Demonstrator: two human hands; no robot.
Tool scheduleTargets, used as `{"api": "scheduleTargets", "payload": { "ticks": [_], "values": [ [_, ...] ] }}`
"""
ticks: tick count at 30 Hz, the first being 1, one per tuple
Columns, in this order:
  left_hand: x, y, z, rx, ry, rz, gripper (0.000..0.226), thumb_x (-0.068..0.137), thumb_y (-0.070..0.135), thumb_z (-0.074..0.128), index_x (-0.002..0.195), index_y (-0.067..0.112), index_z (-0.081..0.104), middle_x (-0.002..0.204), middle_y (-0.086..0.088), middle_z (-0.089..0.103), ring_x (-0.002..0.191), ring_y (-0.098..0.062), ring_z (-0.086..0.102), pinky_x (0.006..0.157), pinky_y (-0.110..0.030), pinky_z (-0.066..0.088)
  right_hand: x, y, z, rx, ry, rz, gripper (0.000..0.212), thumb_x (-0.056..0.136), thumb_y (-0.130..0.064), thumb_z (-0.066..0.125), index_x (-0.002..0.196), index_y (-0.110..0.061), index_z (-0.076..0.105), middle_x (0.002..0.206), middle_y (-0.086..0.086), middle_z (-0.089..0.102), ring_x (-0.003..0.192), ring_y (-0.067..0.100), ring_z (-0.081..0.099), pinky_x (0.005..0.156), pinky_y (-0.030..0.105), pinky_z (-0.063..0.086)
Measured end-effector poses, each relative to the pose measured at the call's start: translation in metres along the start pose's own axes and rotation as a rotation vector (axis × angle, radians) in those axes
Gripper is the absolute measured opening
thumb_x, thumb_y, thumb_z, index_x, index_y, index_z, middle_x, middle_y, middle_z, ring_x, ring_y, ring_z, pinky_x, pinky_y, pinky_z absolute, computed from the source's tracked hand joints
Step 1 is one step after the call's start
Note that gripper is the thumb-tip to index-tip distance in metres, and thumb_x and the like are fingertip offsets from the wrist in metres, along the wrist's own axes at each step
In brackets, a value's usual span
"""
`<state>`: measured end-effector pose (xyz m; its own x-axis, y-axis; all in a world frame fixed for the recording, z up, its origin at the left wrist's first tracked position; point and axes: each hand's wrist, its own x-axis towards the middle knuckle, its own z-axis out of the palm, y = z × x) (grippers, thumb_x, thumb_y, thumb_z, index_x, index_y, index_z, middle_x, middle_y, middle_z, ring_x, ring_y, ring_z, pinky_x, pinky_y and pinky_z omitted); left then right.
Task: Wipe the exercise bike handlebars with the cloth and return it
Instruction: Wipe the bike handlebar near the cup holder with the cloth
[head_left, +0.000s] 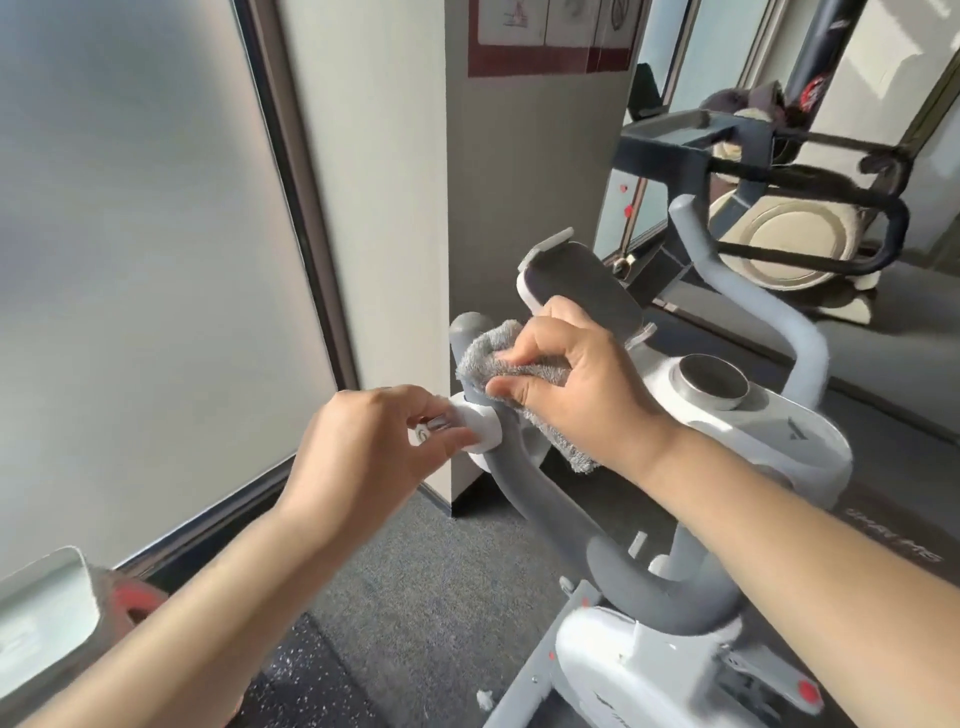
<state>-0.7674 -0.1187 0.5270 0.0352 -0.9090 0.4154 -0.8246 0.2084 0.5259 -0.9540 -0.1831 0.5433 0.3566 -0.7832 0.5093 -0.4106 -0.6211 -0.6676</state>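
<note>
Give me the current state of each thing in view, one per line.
cloth: bunched, draped over the left handlebar, one end hanging down.
right hand: fingers curled, pinching the cloth against the bar.
left hand: fingers gripping the white collar on the handlebar.
left handlebar: grey, partly covered by the cloth.
right handlebar: bare, untouched.
tablet holder: empty, tilted up.
round knob: untouched.

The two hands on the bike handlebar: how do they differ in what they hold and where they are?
The right hand holds the grey cloth against the grey handlebar; the left hand holds no cloth and pinches the white knob on that bar. The right hand sits higher and farther from the camera, in front of the dark screen; the left hand is lower and nearer. Both have curled fingers and bare forearms.
</note>
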Motion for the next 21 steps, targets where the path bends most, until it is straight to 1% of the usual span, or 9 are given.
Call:
{"api": "scheduleTargets", "payload": {
  "ticks": [3,5,8,10,12,14,16,18,21],
  "values": [
    [-0.003,0.011,0.001,0.056,0.028,-0.013,0.033,0.068,0.056,0.070,0.086,0.029,0.073,0.078,0.011,0.073,0.067,-0.006,0.064,0.061,-0.028,0.052,-0.003,0.004,-0.007,0.084,-0.086,-0.002,0.016,0.071,-0.014,0.079,0.080,-0.017,0.067,0.086,-0.007,0.052,0.082,0.004,0.057,0.084,0.015,0.046],
    [-0.004,0.013,0.001,0.071,0.020,-0.049,0.037,0.067,0.058,0.068,0.089,0.028,0.073,0.079,0.011,0.073,0.068,-0.007,0.065,0.062,-0.029,0.053,0.014,-0.002,-0.011,0.125,-0.066,-0.017,0.019,0.075,-0.014,0.077,0.088,-0.023,0.066,0.095,-0.004,0.059,0.091,0.005,0.062,0.091,0.017,0.047],
    [-0.007,0.016,0.003,0.064,0.020,-0.084,0.044,0.064,0.061,0.066,0.093,0.028,0.072,0.084,0.011,0.074,0.075,-0.007,0.067,0.067,-0.030,0.055,0.046,-0.011,-0.010,0.109,-0.010,-0.043,0.019,0.080,-0.020,0.073,0.094,-0.028,0.064,0.106,-0.001,0.064,0.098,0.001,0.060,0.089,0.010,0.042],
    [-0.010,0.018,0.004,0.039,0.034,-0.114,0.042,0.065,0.058,0.069,0.095,0.029,0.072,0.085,0.012,0.073,0.076,-0.006,0.066,0.070,-0.029,0.055,0.054,-0.011,-0.007,0.092,-0.056,-0.011,0.012,0.081,-0.023,0.072,0.085,-0.030,0.063,0.100,-0.004,0.063,0.091,0.004,0.060,0.082,0.009,0.042],
    [-0.013,0.019,0.005,0.021,0.045,-0.142,0.040,0.066,0.055,0.071,0.097,0.028,0.072,0.085,0.012,0.073,0.074,-0.006,0.064,0.071,-0.029,0.054,0.045,-0.007,-0.008,0.096,-0.054,-0.002,0.016,0.080,-0.022,0.073,0.077,-0.032,0.062,0.091,-0.009,0.060,0.086,0.005,0.060,0.079,0.008,0.042],
    [-0.015,0.020,0.005,0.027,0.043,-0.156,0.042,0.067,0.055,0.069,0.099,0.028,0.072,0.088,0.011,0.074,0.077,-0.006,0.065,0.073,-0.030,0.054,0.024,0.002,-0.010,0.117,-0.069,-0.021,0.016,0.076,-0.017,0.076,0.076,-0.029,0.065,0.087,-0.010,0.057,0.084,0.003,0.060,0.081,0.011,0.044],
    [-0.015,0.021,0.007,0.050,0.048,-0.162,0.043,0.067,0.056,0.069,0.100,0.028,0.072,0.089,0.010,0.074,0.079,-0.008,0.066,0.073,-0.030,0.054,0.003,0.008,-0.013,0.108,-0.159,-0.031,0.015,0.073,-0.016,0.079,0.079,-0.027,0.070,0.086,-0.010,0.056,0.083,0.003,0.060,0.082,0.015,0.046],
    [-0.014,0.022,0.007,0.072,0.059,-0.166,0.042,0.067,0.056,0.070,0.098,0.028,0.072,0.086,0.008,0.073,0.080,-0.010,0.065,0.073,-0.030,0.053,-0.001,0.007,-0.016,0.095,-0.213,-0.016,0.017,0.073,-0.018,0.079,0.079,-0.030,0.070,0.086,-0.010,0.057,0.083,0.004,0.060,0.082,0.016,0.046],
    [-0.012,0.023,0.007,0.109,0.062,-0.158,0.041,0.067,0.057,0.071,0.096,0.028,0.072,0.082,0.007,0.072,0.076,-0.012,0.064,0.069,-0.028,0.051,0.020,-0.003,-0.018,0.088,-0.127,-0.018,0.013,0.075,-0.021,0.077,0.079,-0.030,0.069,0.088,-0.012,0.056,0.086,0.006,0.060,0.085,0.016,0.045]
  ]
}}
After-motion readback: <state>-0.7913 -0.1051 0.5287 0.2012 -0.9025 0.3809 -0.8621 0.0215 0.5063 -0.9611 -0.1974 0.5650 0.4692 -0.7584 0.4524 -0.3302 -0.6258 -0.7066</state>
